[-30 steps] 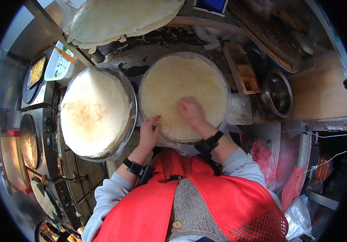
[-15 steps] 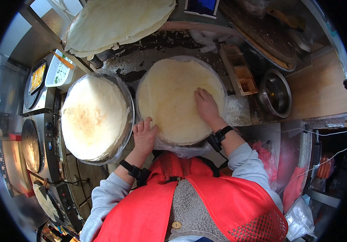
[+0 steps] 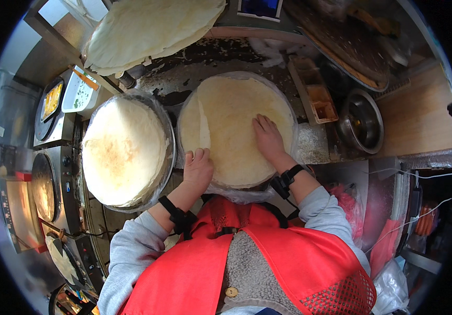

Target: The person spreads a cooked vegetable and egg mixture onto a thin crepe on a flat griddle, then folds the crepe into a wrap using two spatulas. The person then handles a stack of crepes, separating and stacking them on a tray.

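Note:
In front of me lies a stack of thin round flatbreads (image 3: 236, 126) on a plastic-lined round base. My left hand (image 3: 198, 170) is closed at the stack's near left edge, its fingers curled on the rim of the top flatbread. A narrow folded-over strip (image 3: 204, 126) of that sheet runs up from those fingers, paler than the rest. On the right side of the stack, my right hand (image 3: 269, 140) rests palm down with its fingers stretched out. A second flatbread stack (image 3: 123, 152), lightly browned in the middle, stands to the left.
More flatbreads (image 3: 152, 34) lie on a raised shelf at the far left. A divided tray (image 3: 317, 94) and a metal bowl (image 3: 361, 121) stand at the right. Further left are a white tub (image 3: 79, 94) with chopped greens and a round griddle (image 3: 44, 186).
My left hand has moved a little to the right and its fingers have curled in. The top flatbread's left edge now shows a wider fold. My right hand has stayed put.

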The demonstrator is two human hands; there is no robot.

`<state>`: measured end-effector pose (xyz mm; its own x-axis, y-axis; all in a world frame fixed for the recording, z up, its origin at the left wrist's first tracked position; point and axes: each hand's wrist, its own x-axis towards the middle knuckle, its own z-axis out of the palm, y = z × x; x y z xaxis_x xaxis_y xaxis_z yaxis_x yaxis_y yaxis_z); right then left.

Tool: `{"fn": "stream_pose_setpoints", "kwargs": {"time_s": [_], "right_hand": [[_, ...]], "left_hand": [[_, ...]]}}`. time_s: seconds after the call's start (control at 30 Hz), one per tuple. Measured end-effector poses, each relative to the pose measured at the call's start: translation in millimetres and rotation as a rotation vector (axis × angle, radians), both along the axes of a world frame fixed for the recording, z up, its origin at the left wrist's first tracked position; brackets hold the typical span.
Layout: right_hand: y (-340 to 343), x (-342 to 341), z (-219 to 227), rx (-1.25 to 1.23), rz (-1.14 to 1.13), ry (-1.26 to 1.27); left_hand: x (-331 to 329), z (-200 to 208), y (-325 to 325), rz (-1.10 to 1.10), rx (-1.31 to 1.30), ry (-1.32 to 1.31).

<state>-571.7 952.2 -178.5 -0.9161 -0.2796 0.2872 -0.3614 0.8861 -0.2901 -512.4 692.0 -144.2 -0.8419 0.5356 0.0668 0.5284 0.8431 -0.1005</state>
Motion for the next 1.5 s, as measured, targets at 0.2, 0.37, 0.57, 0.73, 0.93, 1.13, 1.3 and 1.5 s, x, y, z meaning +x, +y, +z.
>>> {"fn": "stream_pose_setpoints", "kwargs": {"time_s": [0.2, 0.37, 0.57, 0.73, 0.93, 1.13, 1.3, 1.5], "right_hand": [[-32.1, -19.3, 0.2, -0.179, 0.117, -0.135], [-61.0, -27.1, -0.3, -0.045, 0.088, -0.088], [-58.1, -29.4, 0.4, 0.038, 0.099, -0.065], [-55.5, -51.6, -4.9, -0.011, 0.051, 0.001], [-55.2, -68.7, -7.4, -0.166, -0.009, -0.052], [-48.2, -95.2, -2.7, -0.190, -0.018, -0.242], [-50.9, -114.2, -5.2, 0.161, 0.113, -0.221], [-37.4, -136.0, 9.2, -0.347, -0.019, -0.716]], "left_hand": [[3.0, -3.0, 4.9, 0.020, -0.059, 0.019], [7.2, -8.6, 1.4, 0.050, -0.005, 0.009], [11.3, -13.1, 2.5, 0.169, 0.061, 0.043], [9.8, -17.7, -0.4, 0.376, 0.202, -0.044], [24.1, -13.9, -17.1, 0.455, 0.556, 0.004], [21.8, 8.3, -9.6, 0.320, 0.731, 0.024], [-25.4, 15.7, 6.4, 0.159, 0.802, -0.105], [-98.0, -5.7, 35.3, 0.000, 0.779, -0.204]]}}
